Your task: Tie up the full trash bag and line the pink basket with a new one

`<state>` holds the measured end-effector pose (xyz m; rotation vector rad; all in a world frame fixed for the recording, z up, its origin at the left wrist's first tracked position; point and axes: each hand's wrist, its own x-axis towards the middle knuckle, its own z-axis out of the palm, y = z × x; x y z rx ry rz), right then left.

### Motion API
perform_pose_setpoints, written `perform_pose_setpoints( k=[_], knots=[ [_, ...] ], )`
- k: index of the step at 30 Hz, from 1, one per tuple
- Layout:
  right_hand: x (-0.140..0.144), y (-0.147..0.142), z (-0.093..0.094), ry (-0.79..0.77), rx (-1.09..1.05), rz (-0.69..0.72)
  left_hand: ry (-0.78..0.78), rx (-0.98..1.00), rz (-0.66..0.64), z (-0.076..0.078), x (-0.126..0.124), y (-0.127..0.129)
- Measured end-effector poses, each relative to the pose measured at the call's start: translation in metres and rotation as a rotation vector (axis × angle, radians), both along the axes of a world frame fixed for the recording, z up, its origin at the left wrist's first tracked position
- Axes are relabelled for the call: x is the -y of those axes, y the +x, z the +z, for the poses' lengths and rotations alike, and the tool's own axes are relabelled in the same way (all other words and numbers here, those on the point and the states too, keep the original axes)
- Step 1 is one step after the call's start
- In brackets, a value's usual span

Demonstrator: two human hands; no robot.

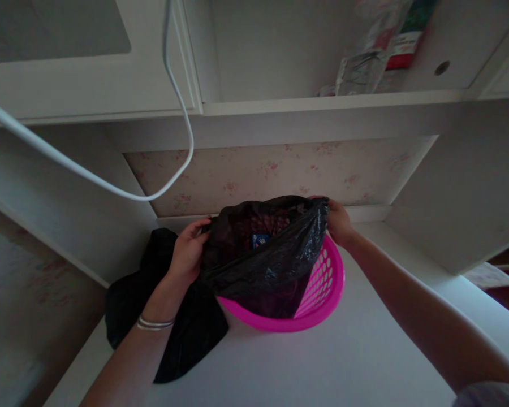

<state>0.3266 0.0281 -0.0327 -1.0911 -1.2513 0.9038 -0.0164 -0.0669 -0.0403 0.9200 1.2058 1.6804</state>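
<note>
Left hand: the left hand (187,251) sits left of centre, forearm rising from the lower left, bracelets at the wrist; fingers curled closed on the left rim of the black bag (268,257).
Right hand: the right hand (339,222) sits right of centre, arm stretched in from the lower right corner; fingers pinched closed on the bag's right rim.
Black bag: centre of frame, mouth held wide between both hands; its lower part sits inside the pink basket (324,282); a small blue item (260,241) shows inside.
Pink basket: perforated, tilted, resting on the white desk (343,362).
Dark cloth: a dark cloth (152,294) lies lower left on the desk, partly beneath the left forearm, touching the bag.
Surroundings: a white cable (110,189) loops across the upper left; packets (373,51) stand on the shelf (280,104) at upper right.
</note>
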Motion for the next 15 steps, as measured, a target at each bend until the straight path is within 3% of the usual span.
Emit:
perform_pose_setpoints(
  k=[4, 10, 15],
  knots=[
    [0.003, -0.005, 0.013, 0.051, -0.075, 0.034, 0.111, -0.064, 0.068, 0.009, -0.009, 0.002],
    [0.007, -0.012, 0.026, 0.022, -0.077, 0.186, 0.155, -0.128, 0.015, 0.017, -0.028, 0.001],
    [0.008, -0.018, 0.033, 0.036, -0.096, 0.231, 0.239, -0.123, 0.035, 0.024, -0.038, -0.002]
  ],
)
